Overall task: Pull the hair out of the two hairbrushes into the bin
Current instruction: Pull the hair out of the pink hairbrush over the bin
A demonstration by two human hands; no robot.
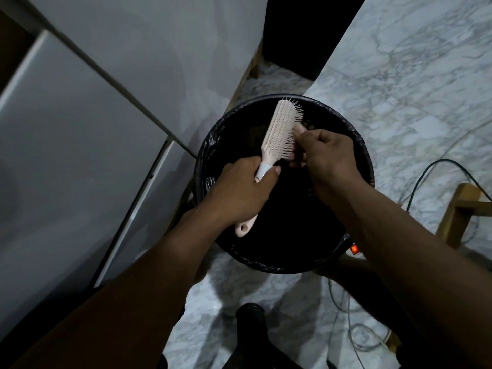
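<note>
A pale pink hairbrush (pixel 279 126) is held over a round black bin (pixel 354 145) lined with a black bag. My left hand (pixel 239 190) grips the brush by its handle, whose end sticks out below the palm. The bristles face right. My right hand (pixel 324 153) is pressed against the bristles, fingers pinched in among them. Whether hair is between those fingers is too dark to tell. Only this one brush is in view.
White cabinet panels (pixel 80 129) stand close on the left. The floor is grey-white marble (pixel 399 75). Cables (pixel 426 177) and a power strip with a lit red switch (pixel 354 249) lie to the right of the bin, beside a wooden furniture leg (pixel 458 217).
</note>
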